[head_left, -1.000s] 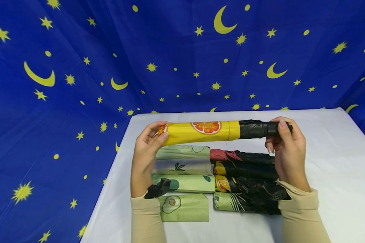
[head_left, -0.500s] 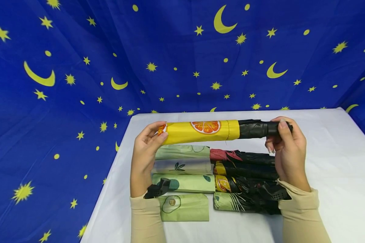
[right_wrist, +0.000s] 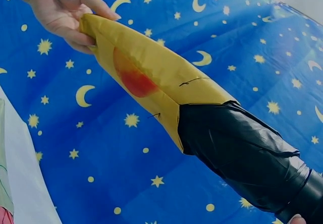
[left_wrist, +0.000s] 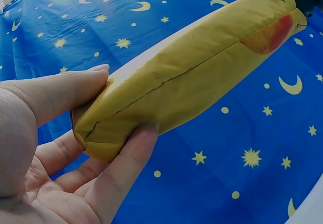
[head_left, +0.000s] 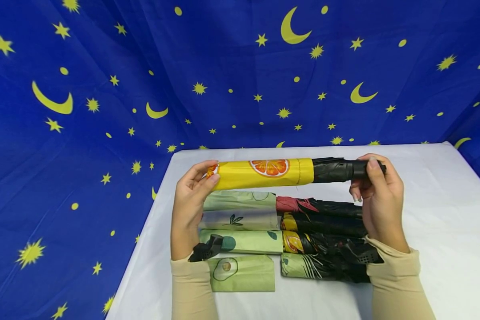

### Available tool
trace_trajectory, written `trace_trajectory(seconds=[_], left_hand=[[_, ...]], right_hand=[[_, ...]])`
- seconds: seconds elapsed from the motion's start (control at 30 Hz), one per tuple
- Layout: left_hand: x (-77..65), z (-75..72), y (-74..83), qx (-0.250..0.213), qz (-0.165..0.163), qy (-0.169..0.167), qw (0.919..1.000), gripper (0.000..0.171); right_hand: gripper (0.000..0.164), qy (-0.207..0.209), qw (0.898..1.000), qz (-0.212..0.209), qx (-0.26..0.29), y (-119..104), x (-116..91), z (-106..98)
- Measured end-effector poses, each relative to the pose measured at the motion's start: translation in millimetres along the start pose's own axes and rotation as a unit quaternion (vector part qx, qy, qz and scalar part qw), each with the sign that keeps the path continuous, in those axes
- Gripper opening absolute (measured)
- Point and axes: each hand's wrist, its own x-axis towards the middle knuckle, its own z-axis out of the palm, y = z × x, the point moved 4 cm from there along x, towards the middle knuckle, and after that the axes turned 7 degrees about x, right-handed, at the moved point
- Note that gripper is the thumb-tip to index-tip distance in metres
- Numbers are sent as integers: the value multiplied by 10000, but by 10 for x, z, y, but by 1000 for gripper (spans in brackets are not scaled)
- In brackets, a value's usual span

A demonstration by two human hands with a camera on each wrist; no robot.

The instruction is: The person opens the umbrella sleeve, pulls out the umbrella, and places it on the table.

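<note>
A folded black umbrella (head_left: 332, 170) is held level above the white table, its far portion inside a yellow sleeve (head_left: 240, 175) printed with orange slices. My left hand (head_left: 188, 200) pinches the sleeve's left end between thumb and fingers, as the left wrist view also shows. At the other end my right hand (head_left: 384, 200) grips the black handle (head_left: 360, 170), thumb on the near side. In the right wrist view the sleeve's mouth (right_wrist: 207, 104) fits around the black fabric (right_wrist: 227, 148); only a fingertip of the right hand shows there.
Below the held umbrella, several fabric sleeves (head_left: 244, 273) in pale green and grey lie in a column on the white table (head_left: 444, 222). Several black folded umbrellas (head_left: 328, 222) with coloured ends lie to their right. Blue star-and-moon cloth (head_left: 240, 66) hangs behind.
The left hand and yellow sleeve have shifted very slightly left, while the right hand with the handle has edged slightly right. Both grips look the same.
</note>
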Motion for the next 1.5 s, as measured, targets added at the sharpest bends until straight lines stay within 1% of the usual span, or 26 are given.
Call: trace_trajectory(seconds=[0.4, 0.73, 0.9, 1.03, 1.13, 1.33, 1.5], left_hand=[[-4, -2, 6, 9, -19, 14, 10000, 32], [3, 4, -10, -11, -142, 29, 9999, 30], [6, 0, -12, -10, -117, 26, 9999, 31], [5, -7, -14, -6, -127, 37, 9999, 30], [2, -32, -9, -44, -138, 70, 9999, 29], [-14, -169, 17, -437, 29, 369, 9984, 27], [-7, -172, 16, -475, 73, 253, 9985, 29]], right_hand=[[28, -11, 9999, -36, 97, -15, 3, -1], [33, 120, 9995, -81, -281, -31, 10, -37], [33, 95, 9993, -103, -339, -37, 11, -39], [32, 51, 9996, -119, -242, -43, 8, -41], [31, 9, 9997, -132, -224, -54, 10, -49], [31, 138, 9994, -303, -53, -113, 42, -118], [32, 157, 9994, -287, -138, -119, 56, -143]])
